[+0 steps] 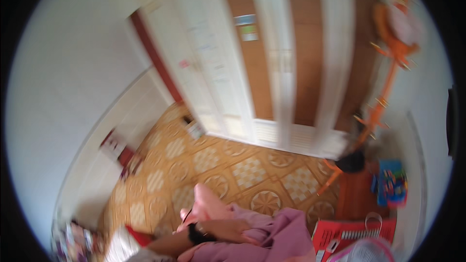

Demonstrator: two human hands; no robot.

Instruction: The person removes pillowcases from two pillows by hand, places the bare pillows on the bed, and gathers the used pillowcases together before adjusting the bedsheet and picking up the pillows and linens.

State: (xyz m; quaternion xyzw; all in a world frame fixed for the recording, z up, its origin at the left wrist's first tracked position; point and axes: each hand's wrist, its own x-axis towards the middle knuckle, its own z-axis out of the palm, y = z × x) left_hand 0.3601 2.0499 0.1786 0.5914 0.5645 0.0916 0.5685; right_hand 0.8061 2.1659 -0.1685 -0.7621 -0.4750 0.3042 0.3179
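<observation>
My left hand (229,231) comes in from the lower left, with a black band (196,233) around the wrist. Its fingers are closed into the folds of a mauve-pink cloth (280,231), and the fingertips are partly hidden there. Just beyond the wrist is a paler pink piece (209,203), blurred, which looks like fabric. I cannot make out my right hand in the view.
An orange coat stand (375,114) rises at the right beside a wardrobe (307,80) with brown and white panels. A red printed sheet or box (353,225) lies lower right, near a blue colourful package (392,183). Patterned flooring (251,173) spreads ahead. A box (118,147) leans by the left wall.
</observation>
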